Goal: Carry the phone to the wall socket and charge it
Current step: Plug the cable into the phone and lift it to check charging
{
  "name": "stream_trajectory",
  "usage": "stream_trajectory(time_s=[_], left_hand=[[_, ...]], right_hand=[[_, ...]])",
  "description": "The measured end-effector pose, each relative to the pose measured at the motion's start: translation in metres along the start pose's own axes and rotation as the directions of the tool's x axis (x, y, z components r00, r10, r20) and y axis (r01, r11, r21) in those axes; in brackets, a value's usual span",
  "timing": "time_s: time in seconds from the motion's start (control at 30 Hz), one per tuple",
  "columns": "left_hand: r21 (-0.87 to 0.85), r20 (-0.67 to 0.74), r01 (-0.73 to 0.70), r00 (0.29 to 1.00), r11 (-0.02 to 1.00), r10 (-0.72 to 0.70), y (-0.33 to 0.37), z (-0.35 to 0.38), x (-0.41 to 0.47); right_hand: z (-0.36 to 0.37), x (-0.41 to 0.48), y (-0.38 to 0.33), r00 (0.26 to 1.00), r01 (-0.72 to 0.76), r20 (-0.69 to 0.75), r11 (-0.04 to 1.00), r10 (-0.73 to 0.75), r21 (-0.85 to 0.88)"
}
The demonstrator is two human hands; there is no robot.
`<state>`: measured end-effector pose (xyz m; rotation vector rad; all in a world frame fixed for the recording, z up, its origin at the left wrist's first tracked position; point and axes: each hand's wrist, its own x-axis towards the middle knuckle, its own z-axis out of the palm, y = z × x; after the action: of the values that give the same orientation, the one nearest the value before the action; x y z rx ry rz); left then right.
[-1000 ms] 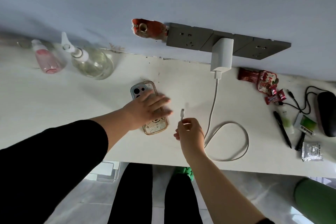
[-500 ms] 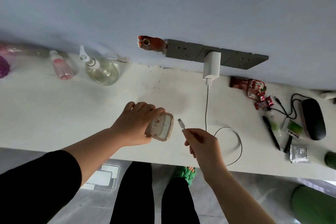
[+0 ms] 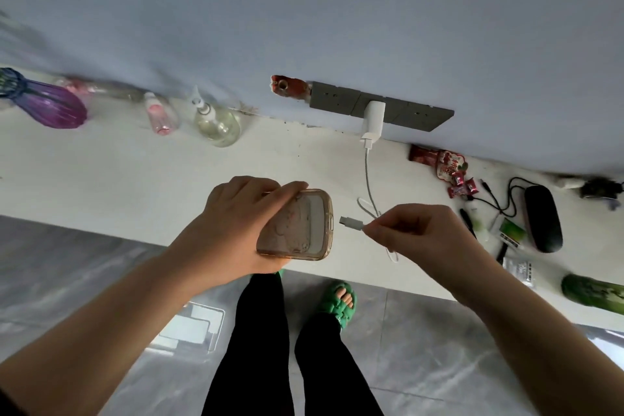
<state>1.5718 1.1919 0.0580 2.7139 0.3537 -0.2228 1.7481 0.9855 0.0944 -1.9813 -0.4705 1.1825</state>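
My left hand [image 3: 233, 230] holds the phone [image 3: 299, 226], which wears a clear gold-rimmed case, lifted off the white counter [image 3: 118, 179] with its bottom end turned to the right. My right hand [image 3: 415, 233] pinches the white charging cable just behind its plug [image 3: 349, 222]. The plug tip points at the phone's end, a small gap apart. The cable [image 3: 369, 179] runs back to a white charger [image 3: 373, 121] plugged into the grey wall socket strip [image 3: 337, 100].
On the counter stand a clear spray bottle [image 3: 216, 123], a small pink bottle [image 3: 160, 116] and a purple vase [image 3: 50, 105] at the left. Snack wrappers [image 3: 445, 162], pens, a black case [image 3: 542, 218] and a green bottle [image 3: 591, 290] lie at the right.
My left hand has lifted the phone off the counter and drawn it toward me, turning its end to the right. My right hand has brought the plug level with the phone's end.
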Motion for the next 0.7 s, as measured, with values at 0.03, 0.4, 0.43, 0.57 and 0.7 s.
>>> stream_trajectory(time_s=[0.03,0.4,0.43,0.57,0.7], left_hand=[[0.013,-0.009,0.002,1.0,1.0,-0.002,0.004,-0.002,-0.003],[0.049,-0.054,0.036,0.998,0.998,-0.033,0.024,-0.005,-0.015],[0.056,-0.056,0.033,0.998,0.998,-0.03,0.024,-0.005,-0.015],[0.078,-0.03,0.032,0.999,0.996,-0.03,0.024,-0.001,-0.017],[0.086,-0.026,0.023,0.999,0.996,-0.021,0.025,0.002,-0.017]], right_hand=[[-0.001,-0.003,-0.002,1.0,0.011,0.011,1.0,-0.011,-0.02],[-0.002,-0.012,-0.006,0.997,0.072,0.044,0.987,-0.066,-0.143],[-0.002,-0.012,-0.007,0.996,0.08,0.056,0.982,-0.071,-0.173],[-0.002,-0.01,-0.009,0.993,0.096,0.094,0.964,-0.075,-0.247],[-0.001,-0.006,-0.009,0.991,0.102,0.109,0.956,-0.074,-0.275]])
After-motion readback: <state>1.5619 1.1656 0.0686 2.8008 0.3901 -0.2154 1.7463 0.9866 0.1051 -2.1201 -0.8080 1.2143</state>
